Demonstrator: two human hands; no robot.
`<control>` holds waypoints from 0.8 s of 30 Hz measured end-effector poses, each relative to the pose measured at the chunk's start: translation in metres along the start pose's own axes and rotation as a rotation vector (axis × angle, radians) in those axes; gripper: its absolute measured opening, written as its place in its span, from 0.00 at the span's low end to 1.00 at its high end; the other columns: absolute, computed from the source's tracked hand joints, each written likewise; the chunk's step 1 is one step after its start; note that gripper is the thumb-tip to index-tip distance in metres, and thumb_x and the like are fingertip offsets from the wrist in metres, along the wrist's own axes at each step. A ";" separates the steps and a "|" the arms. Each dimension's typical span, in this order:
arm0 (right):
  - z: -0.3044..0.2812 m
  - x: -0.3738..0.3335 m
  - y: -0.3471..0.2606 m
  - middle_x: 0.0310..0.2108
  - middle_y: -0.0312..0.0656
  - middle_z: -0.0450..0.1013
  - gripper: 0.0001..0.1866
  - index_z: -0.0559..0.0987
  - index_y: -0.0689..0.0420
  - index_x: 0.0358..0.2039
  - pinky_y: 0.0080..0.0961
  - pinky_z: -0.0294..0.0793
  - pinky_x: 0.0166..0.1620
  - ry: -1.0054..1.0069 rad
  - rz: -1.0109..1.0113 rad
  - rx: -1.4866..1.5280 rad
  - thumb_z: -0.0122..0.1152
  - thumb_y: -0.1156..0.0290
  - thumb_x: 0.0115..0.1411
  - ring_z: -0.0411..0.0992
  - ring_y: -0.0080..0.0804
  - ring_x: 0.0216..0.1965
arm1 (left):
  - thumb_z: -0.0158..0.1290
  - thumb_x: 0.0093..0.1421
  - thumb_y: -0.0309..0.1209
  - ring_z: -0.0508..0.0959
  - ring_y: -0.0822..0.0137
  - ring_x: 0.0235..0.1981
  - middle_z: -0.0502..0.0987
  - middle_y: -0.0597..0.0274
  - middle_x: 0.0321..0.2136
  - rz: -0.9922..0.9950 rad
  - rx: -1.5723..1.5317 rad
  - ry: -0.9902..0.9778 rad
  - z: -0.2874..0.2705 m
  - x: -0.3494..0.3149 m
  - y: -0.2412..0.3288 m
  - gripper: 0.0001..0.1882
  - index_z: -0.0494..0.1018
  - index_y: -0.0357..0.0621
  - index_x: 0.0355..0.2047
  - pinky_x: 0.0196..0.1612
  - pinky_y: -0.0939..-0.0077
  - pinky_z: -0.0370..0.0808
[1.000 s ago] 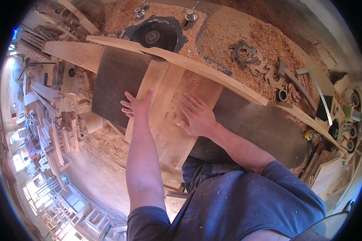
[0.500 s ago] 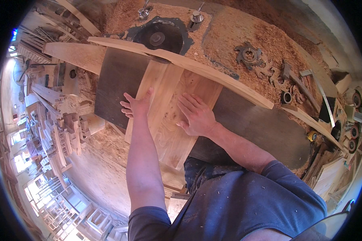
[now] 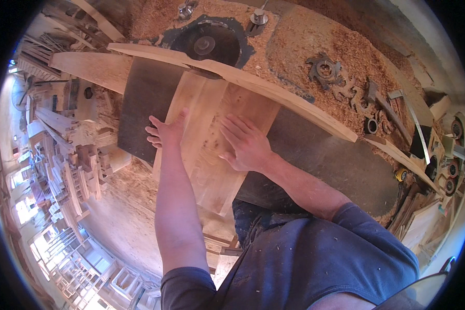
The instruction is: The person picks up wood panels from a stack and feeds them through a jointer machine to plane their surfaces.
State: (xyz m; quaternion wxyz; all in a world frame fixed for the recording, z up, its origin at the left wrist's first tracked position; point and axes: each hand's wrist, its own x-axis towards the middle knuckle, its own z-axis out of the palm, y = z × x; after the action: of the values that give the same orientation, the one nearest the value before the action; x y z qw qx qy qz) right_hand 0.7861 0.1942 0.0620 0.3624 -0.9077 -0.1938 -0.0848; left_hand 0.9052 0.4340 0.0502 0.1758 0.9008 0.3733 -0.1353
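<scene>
A wide, pale wooden panel (image 3: 210, 150) with streaky grain lies across the dark metal machine table (image 3: 336, 160). Its far end meets a long, curved-looking wooden fence (image 3: 274, 89). My left hand (image 3: 169, 130) is at the panel's left edge, thumb toward the wood and fingers spread out past the edge. On the panel's upper face, right of the middle, rests my right hand (image 3: 245, 144), laid flat with fingers stretched forward. Behind the fence sits a round dark recess with a spindle hub (image 3: 204, 45); any cutter at the fence is hidden.
Wood shavings (image 3: 294, 46) cover the machine behind the fence. Toothed cutter heads (image 3: 324, 70), a metal ring (image 3: 371, 125), a hammer (image 3: 392, 114) and a square (image 3: 416, 124) lie at the right. A yellow tape measure (image 3: 401, 174) is near the table's right end. Stacked offcuts (image 3: 82, 165) crowd the left.
The panel has slid a little to the left along the fence, and both hands have moved left with it. My view has shifted slightly too.
</scene>
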 end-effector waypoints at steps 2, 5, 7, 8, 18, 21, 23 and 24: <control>0.003 0.003 0.000 0.61 0.52 0.70 0.39 0.77 0.67 0.54 0.44 0.60 0.70 -0.002 -0.005 0.004 0.73 0.56 0.45 0.64 0.47 0.67 | 0.63 0.37 0.78 0.29 0.34 0.75 0.28 0.42 0.76 -0.003 0.003 0.001 -0.002 0.005 0.000 0.78 0.33 0.58 0.77 0.74 0.41 0.34; 0.008 0.009 -0.001 0.62 0.52 0.69 0.39 0.77 0.67 0.55 0.44 0.59 0.70 -0.027 0.008 -0.002 0.72 0.55 0.46 0.64 0.47 0.67 | 0.63 0.36 0.78 0.29 0.34 0.75 0.28 0.42 0.76 -0.012 0.007 0.000 -0.005 0.010 0.002 0.79 0.32 0.58 0.77 0.74 0.41 0.34; 0.010 0.012 -0.001 0.62 0.52 0.69 0.39 0.76 0.67 0.55 0.44 0.58 0.71 -0.027 0.002 -0.009 0.72 0.54 0.47 0.63 0.47 0.67 | 0.63 0.36 0.79 0.29 0.34 0.75 0.28 0.41 0.76 -0.021 0.011 -0.013 -0.009 0.014 0.003 0.79 0.32 0.58 0.77 0.74 0.41 0.34; 0.012 0.014 -0.002 0.62 0.52 0.69 0.39 0.76 0.67 0.55 0.44 0.58 0.71 -0.027 -0.002 -0.012 0.72 0.54 0.47 0.63 0.47 0.67 | 0.63 0.36 0.79 0.29 0.34 0.75 0.28 0.41 0.76 -0.013 0.003 -0.006 -0.009 0.016 0.002 0.79 0.32 0.58 0.77 0.74 0.41 0.34; 0.023 0.034 -0.006 0.61 0.52 0.70 0.39 0.77 0.67 0.54 0.44 0.59 0.71 -0.010 -0.004 0.014 0.73 0.56 0.45 0.64 0.47 0.67 | 0.59 0.39 0.80 0.35 0.33 0.75 0.32 0.41 0.76 0.003 0.053 0.034 -0.019 0.034 0.004 0.76 0.34 0.55 0.77 0.74 0.41 0.37; 0.025 0.039 -0.008 0.61 0.52 0.70 0.38 0.77 0.67 0.54 0.44 0.60 0.70 -0.003 -0.012 0.007 0.74 0.56 0.45 0.64 0.47 0.66 | 0.61 0.37 0.79 0.32 0.35 0.75 0.30 0.43 0.76 -0.003 0.014 0.015 -0.023 0.039 0.004 0.78 0.33 0.56 0.77 0.75 0.43 0.35; 0.026 0.043 -0.010 0.61 0.50 0.70 0.38 0.76 0.66 0.53 0.45 0.61 0.69 0.001 -0.009 0.010 0.76 0.58 0.44 0.64 0.47 0.66 | 0.63 0.36 0.79 0.30 0.36 0.75 0.29 0.43 0.76 -0.008 -0.002 0.014 -0.025 0.044 0.003 0.79 0.33 0.57 0.77 0.75 0.43 0.34; 0.028 0.044 -0.010 0.61 0.50 0.69 0.38 0.76 0.66 0.54 0.45 0.61 0.70 -0.006 -0.010 0.005 0.75 0.57 0.45 0.64 0.47 0.67 | 0.63 0.36 0.79 0.31 0.36 0.75 0.30 0.43 0.76 -0.008 0.001 0.020 -0.026 0.046 0.003 0.79 0.33 0.57 0.77 0.75 0.43 0.34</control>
State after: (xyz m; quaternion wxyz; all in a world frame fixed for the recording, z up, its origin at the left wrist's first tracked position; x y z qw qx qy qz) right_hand 0.8229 0.2328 0.0607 0.3637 -0.9060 -0.1997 -0.0835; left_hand 0.9423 0.4714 0.0569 0.1709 0.9007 0.3786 -0.1270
